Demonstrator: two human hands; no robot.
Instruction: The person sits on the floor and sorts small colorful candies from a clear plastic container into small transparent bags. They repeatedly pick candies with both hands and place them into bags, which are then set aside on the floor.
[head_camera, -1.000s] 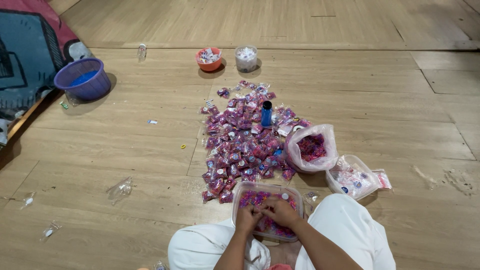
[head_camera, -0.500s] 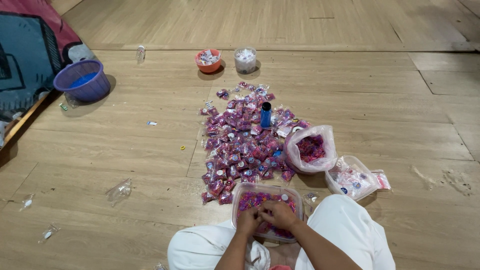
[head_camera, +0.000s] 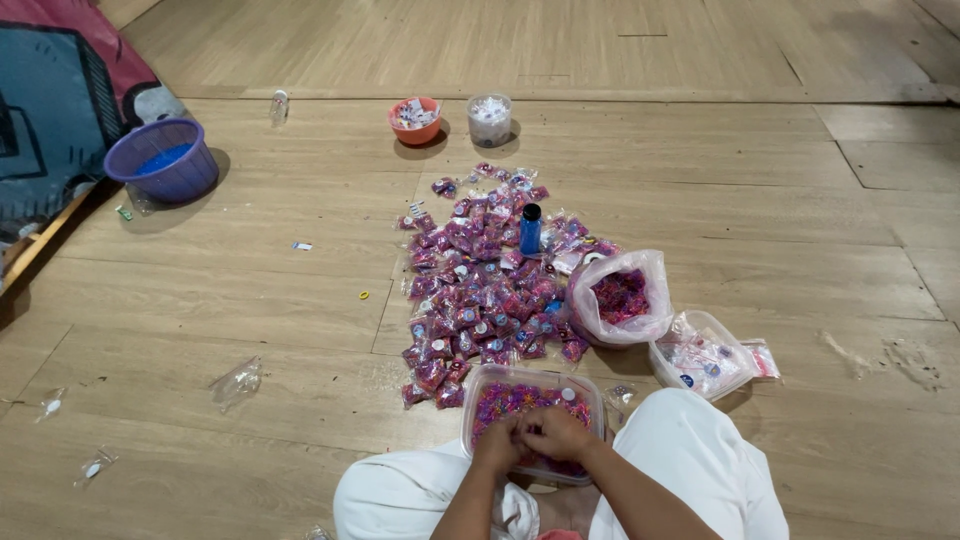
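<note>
Resting between the knees, a clear tub (head_camera: 478, 395) of purple bits is kept in easy reach — both hands, left (head_camera: 499, 443) and right (head_camera: 556, 432), are bunched over it, fingers together on something too small to tell; packets (head_camera: 480, 280) are piled just beyond.

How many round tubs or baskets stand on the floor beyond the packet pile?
3: a purple basket far left, an orange bowl and a clear cup side by side beyond the pile.

Wood floor (head_camera: 250, 300) w/ packet pile (head_camera: 485, 290), clear tub (head_camera: 480, 385), purple basket (head_camera: 165, 160), 2 bags.
</note>
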